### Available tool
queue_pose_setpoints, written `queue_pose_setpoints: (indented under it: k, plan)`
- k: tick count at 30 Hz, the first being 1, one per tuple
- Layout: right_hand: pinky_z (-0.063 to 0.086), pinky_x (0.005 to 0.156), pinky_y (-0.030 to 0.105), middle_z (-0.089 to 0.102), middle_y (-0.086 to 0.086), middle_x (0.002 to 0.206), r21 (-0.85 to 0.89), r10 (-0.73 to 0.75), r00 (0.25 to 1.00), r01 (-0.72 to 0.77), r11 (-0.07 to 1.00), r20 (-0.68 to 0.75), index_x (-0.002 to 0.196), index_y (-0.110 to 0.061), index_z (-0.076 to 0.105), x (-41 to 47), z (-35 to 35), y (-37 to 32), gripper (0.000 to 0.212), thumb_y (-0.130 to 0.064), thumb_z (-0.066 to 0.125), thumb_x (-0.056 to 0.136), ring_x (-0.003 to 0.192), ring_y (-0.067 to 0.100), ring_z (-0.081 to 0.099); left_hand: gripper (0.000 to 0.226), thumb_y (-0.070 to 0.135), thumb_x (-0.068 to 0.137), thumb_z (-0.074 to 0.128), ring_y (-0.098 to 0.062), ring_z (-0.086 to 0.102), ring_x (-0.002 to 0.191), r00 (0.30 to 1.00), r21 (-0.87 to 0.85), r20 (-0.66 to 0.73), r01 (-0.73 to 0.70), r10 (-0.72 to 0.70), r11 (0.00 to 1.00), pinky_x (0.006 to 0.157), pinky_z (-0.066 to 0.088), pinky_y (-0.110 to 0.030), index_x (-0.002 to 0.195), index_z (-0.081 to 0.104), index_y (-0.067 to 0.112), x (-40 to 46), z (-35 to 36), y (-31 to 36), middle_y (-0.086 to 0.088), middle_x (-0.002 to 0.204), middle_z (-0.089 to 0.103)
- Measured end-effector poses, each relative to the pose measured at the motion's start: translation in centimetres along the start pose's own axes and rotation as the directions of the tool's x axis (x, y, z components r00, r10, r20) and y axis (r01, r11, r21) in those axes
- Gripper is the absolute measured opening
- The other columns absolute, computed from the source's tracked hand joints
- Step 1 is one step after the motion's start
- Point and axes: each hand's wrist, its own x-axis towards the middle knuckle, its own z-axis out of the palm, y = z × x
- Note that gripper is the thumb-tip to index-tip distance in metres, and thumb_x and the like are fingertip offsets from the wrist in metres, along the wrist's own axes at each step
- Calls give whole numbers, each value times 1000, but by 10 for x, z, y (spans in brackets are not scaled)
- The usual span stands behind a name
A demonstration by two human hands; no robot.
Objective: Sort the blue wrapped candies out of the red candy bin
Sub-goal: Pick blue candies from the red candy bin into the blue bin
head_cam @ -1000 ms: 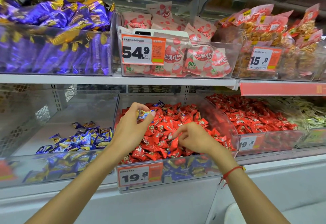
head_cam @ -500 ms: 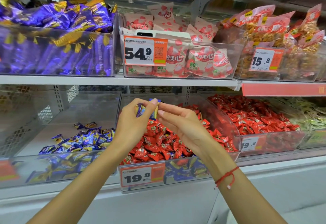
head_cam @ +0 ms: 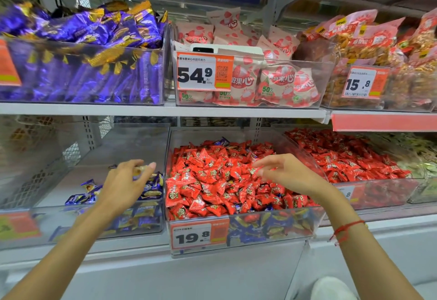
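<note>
The clear red candy bin (head_cam: pixel 318 167) on the lower shelf is heaped with red wrapped candies (head_cam: pixel 212 181). One blue wrapped candy (head_cam: pixel 221 141) lies at the back of the heap, and more blue candies (head_cam: pixel 260 227) show through the front wall beneath the red ones. My left hand (head_cam: pixel 123 186) hangs over the neighbouring left bin (head_cam: pixel 47 226), fingers curled around a blurred blue candy (head_cam: pixel 140 169). A small pile of blue candies (head_cam: pixel 81 197) lies in that bin. My right hand (head_cam: pixel 286 174) hovers over the red heap, fingers spread and holding nothing.
A price tag reading 19.8 (head_cam: pixel 198 236) hangs on the red bin's front. Another red candy bin (head_cam: pixel 378 193) stands to the right. The upper shelf (head_cam: pixel 165 109) carries bins of purple bars (head_cam: pixel 82 68), pink packets (head_cam: pixel 272 82) and snack bags (head_cam: pixel 378 58).
My hands met above the red bin, then parted. The left hand swung left with its candy over the blue bin; the right hand went back over the red heap, fingers spread.
</note>
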Motion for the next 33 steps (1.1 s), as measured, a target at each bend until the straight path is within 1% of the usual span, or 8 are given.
queue_pose_setpoints:
  k: [8, 11, 14, 16, 19, 22, 28, 33]
  plan:
    - [51, 90, 29, 71, -5, 97, -66, -24, 997, 19, 998, -77, 100, -26, 73, -11, -19, 19, 16, -17, 63, 92, 94, 8, 65, 24, 32, 99, 48, -10, 51, 114, 870, -52, -189, -471, 455, 880, 90, 38, -30, 117, 63, 29, -20, 2, 93, 13, 119, 62]
    - [49, 80, 21, 70, -8, 99, -197, -90, 958, 36, 980, -272, 100, -23, 73, -15, -27, 32, 20, -10, 61, 90, 92, 7, 62, 26, 25, 100, 48, 1, 50, 117, 609, -202, 276, -719, 744, 664, 101, 39, -28, 120, 62, 34, -27, 35, 133, 19, 124, 59]
    - [49, 84, 35, 71, -1, 100, -346, -132, 908, -15, 938, -397, 98, -25, 75, -16, -26, 52, 23, -9, 65, 85, 97, 18, 62, 36, 29, 105, 36, -11, 45, 128, 225, -136, 614, -914, 757, 382, 108, 33, -33, 137, 51, 26, -18, 81, 154, 7, 140, 52]
    - [48, 90, 35, 69, -5, 102, -343, -80, 934, -47, 938, -348, 99, -28, 74, -18, -20, 63, 25, -11, 64, 85, 105, 17, 60, 43, 36, 106, 27, -19, 36, 137, 107, -38, 737, -979, 667, 199, 113, 24, -38, 146, 39, 27, -9, 102, 162, 2, 150, 41]
    - [40, 97, 29, 61, -10, 101, -417, -15, 968, -94, 904, -252, 104, -34, 71, -19, -11, 70, 25, -18, 62, 88, 118, 13, 47, 50, 51, 101, 18, -19, 21, 145, 123, 89, 788, -992, 603, 86, 119, 14, -42, 149, 29, 38, 17, 115, 156, 5, 156, 28]
    - [31, 101, 30, 64, -11, 115, -477, -9, 965, -121, 871, -261, 106, -39, 69, -16, -8, 67, 24, -24, 59, 91, 121, 14, 45, 49, 54, 100, 16, -18, 11, 148, 241, 251, 797, -966, 554, 60, 119, 13, -47, 148, 26, 46, 42, 116, 148, 10, 160, 15]
    - [12, 113, 41, 60, -14, 121, -493, -17, 949, -147, 857, -314, 104, -41, 68, -15, -9, 60, 22, -26, 62, 89, 129, 13, 34, 48, 52, 101, 18, -16, 3, 149, 474, 424, 768, -880, 431, 212, 117, 8, -52, 148, 21, 46, 50, 108, 149, 11, 162, 7]
    - [38, 86, 30, 57, -10, 92, -418, -130, 946, -6, 908, -296, 105, -33, 71, -16, -21, 47, 24, -18, 64, 87, 109, 19, 49, 46, 58, 98, 29, -20, 0, 149, 573, 395, 697, -808, 431, 437, 116, 1, -54, 139, 45, 44, 38, 82, 145, 11, 161, 12]
